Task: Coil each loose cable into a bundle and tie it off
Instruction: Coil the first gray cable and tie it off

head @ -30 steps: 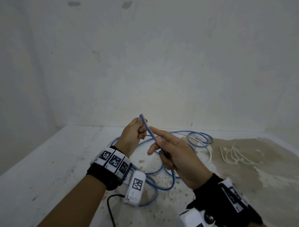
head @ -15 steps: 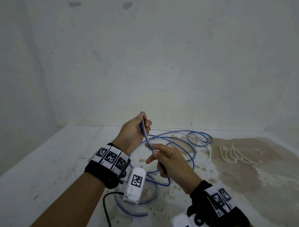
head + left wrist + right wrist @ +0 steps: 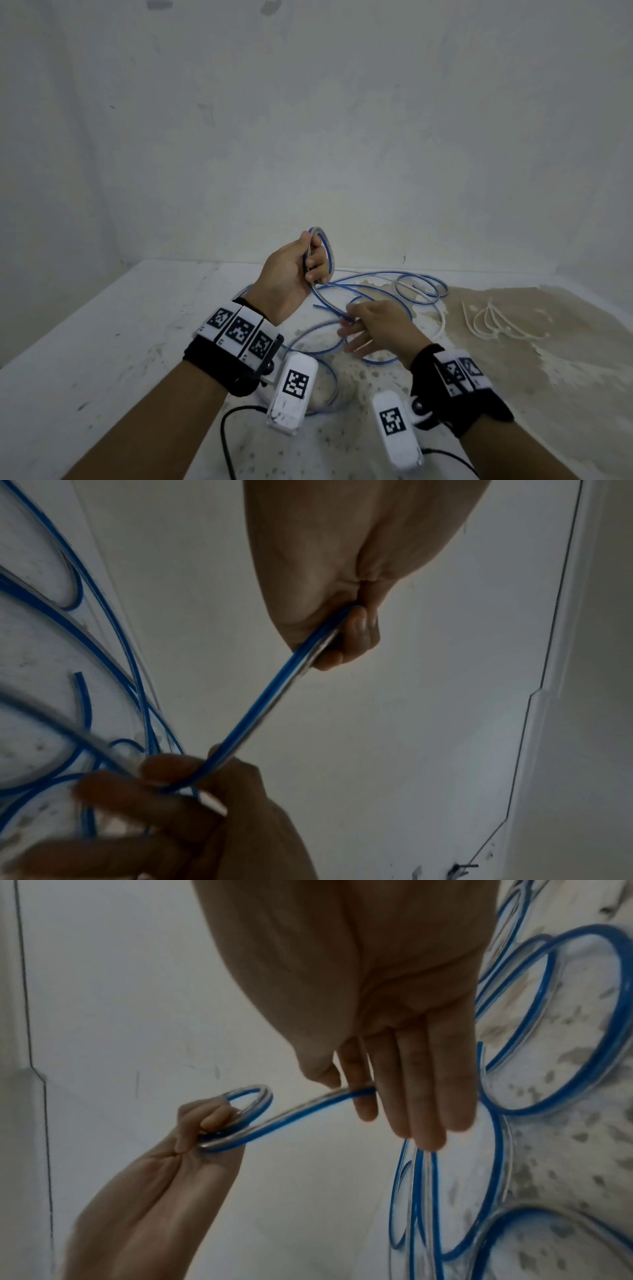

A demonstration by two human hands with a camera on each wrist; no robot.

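Note:
A long blue and clear cable [image 3: 331, 257] lies in loose loops on the white table [image 3: 102, 342]. My left hand [image 3: 308, 267] is raised above the table and grips a small loop of the cable in its curled fingers [image 3: 209, 1118]. From there the cable [image 3: 274, 685] runs down to my right hand [image 3: 352, 325], which is lower and to the right. My right hand [image 3: 346, 1085] pinches the cable [image 3: 298, 1115] between thumb and forefinger, and its other fingers are straight over the loops on the table.
Several white cable ties [image 3: 486, 318] lie in a bunch on the stained right part of the table. White walls stand behind and to the left. A black lead [image 3: 222, 438] from a wrist camera hangs near the front edge.
My right hand has slid down the cable toward the table, away from the left hand. My left hand has lifted a little and now holds a small loop.

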